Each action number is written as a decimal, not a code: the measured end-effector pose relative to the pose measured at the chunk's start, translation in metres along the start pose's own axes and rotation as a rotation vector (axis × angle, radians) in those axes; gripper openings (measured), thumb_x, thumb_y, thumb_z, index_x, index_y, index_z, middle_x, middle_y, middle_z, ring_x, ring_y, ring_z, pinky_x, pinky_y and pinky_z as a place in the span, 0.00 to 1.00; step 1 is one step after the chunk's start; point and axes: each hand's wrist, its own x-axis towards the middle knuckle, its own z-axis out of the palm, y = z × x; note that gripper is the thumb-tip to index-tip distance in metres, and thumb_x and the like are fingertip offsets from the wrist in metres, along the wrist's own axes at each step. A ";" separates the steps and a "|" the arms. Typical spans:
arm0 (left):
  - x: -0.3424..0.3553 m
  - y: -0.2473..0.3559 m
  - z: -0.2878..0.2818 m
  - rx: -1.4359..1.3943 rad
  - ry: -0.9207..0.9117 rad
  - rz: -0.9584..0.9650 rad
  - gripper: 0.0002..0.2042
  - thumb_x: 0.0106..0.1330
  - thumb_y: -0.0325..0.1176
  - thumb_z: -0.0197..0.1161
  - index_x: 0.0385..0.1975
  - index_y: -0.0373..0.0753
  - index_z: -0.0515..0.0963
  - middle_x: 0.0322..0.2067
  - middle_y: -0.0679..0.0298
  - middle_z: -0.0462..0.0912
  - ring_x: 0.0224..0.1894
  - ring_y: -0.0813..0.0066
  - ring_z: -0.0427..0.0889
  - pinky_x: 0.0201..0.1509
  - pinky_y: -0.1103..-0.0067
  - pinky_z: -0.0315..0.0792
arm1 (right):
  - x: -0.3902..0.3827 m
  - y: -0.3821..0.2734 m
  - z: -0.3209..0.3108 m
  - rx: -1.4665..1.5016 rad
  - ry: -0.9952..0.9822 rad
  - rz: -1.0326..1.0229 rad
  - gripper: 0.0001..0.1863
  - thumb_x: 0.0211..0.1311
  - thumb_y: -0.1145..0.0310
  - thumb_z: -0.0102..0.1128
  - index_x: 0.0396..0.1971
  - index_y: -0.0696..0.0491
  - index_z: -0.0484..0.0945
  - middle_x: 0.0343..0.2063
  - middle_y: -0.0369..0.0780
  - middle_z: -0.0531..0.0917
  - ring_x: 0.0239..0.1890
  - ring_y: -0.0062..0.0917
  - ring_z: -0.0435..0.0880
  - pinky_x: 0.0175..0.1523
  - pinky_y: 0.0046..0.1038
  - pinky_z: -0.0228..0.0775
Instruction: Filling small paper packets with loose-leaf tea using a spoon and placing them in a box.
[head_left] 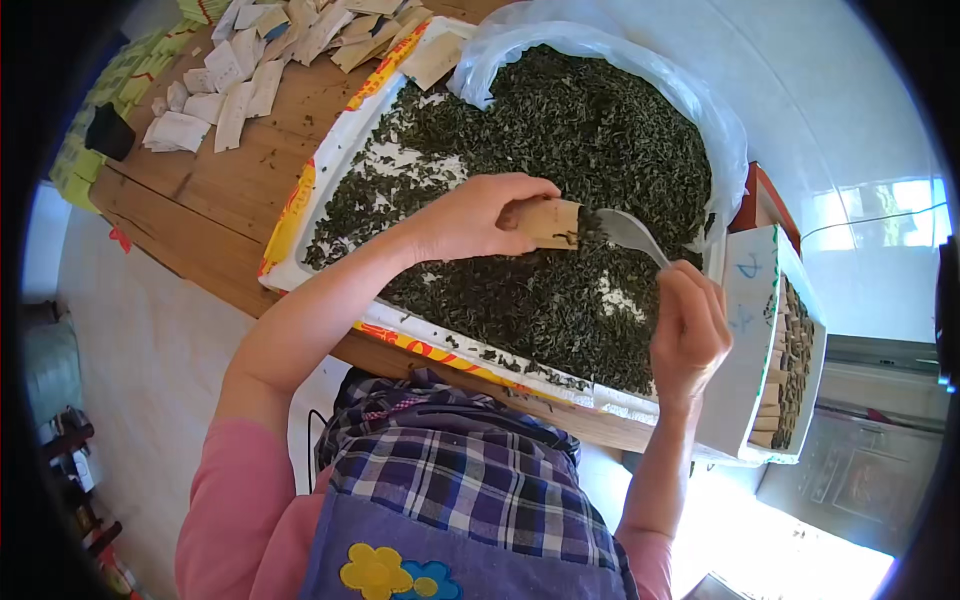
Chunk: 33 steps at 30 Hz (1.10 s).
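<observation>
My left hand (478, 215) is closed around a small brown paper packet (548, 222), its mouth turned to the right. A metal spoon (632, 236) is gripped by its handle in my right hand (690, 325). The spoon's tip is at the packet's mouth, with some dark leaves between them. Both hands are above a white foam tray (330, 195) with yellow and red tape on its rim. Dark green dried leaves (600, 130), like tea, are spread in it, heaped highest at the far right. White patches of the tray's bottom show through.
Clear plastic sheeting (690, 85) lines the tray's far right edge. Filled packets stand in a white box (745, 350) at the right. Loose paper packets (235, 90) lie on the wooden table (215, 185) at far left, near a black cup (109, 132) and green bundles (75, 165).
</observation>
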 end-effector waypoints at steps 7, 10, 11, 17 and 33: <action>-0.001 -0.020 -0.014 0.709 0.247 0.140 0.28 0.50 0.25 0.64 0.55 0.34 0.72 0.52 0.54 0.76 0.55 0.56 0.75 0.59 0.67 0.70 | -0.040 0.035 0.017 -0.121 -0.133 0.370 0.05 0.58 0.81 0.59 0.32 0.57 0.80 0.30 0.43 0.84 0.31 0.36 0.82 0.38 0.31 0.73; 0.003 -0.018 -0.016 0.845 0.171 0.083 0.28 0.50 0.26 0.65 0.55 0.32 0.72 0.51 0.55 0.77 0.55 0.56 0.75 0.58 0.66 0.71 | -0.046 0.032 0.037 -0.071 -0.131 0.343 0.05 0.58 0.80 0.59 0.32 0.56 0.80 0.29 0.43 0.84 0.31 0.38 0.81 0.38 0.33 0.73; 0.007 -0.014 -0.011 0.849 0.110 0.052 0.28 0.49 0.26 0.65 0.55 0.32 0.72 0.51 0.55 0.77 0.55 0.56 0.75 0.57 0.66 0.71 | -0.044 0.027 0.044 0.012 -0.107 0.330 0.04 0.59 0.79 0.59 0.33 0.56 0.81 0.28 0.44 0.84 0.30 0.36 0.82 0.37 0.31 0.73; 0.015 -0.015 0.008 0.791 0.077 0.073 0.29 0.49 0.27 0.65 0.55 0.31 0.71 0.50 0.54 0.77 0.54 0.56 0.76 0.56 0.66 0.71 | -0.030 0.017 0.054 0.356 -0.110 0.631 0.05 0.62 0.78 0.60 0.36 0.59 0.82 0.25 0.37 0.85 0.30 0.15 0.84 0.35 0.17 0.71; 0.016 0.006 0.012 -0.107 0.131 0.034 0.29 0.52 0.31 0.69 0.56 0.34 0.72 0.44 0.59 0.81 0.44 0.72 0.80 0.54 0.79 0.71 | 0.009 -0.006 0.016 0.033 0.098 0.073 0.08 0.57 0.84 0.61 0.37 0.60 0.82 0.34 0.43 0.85 0.36 0.29 0.83 0.42 0.26 0.75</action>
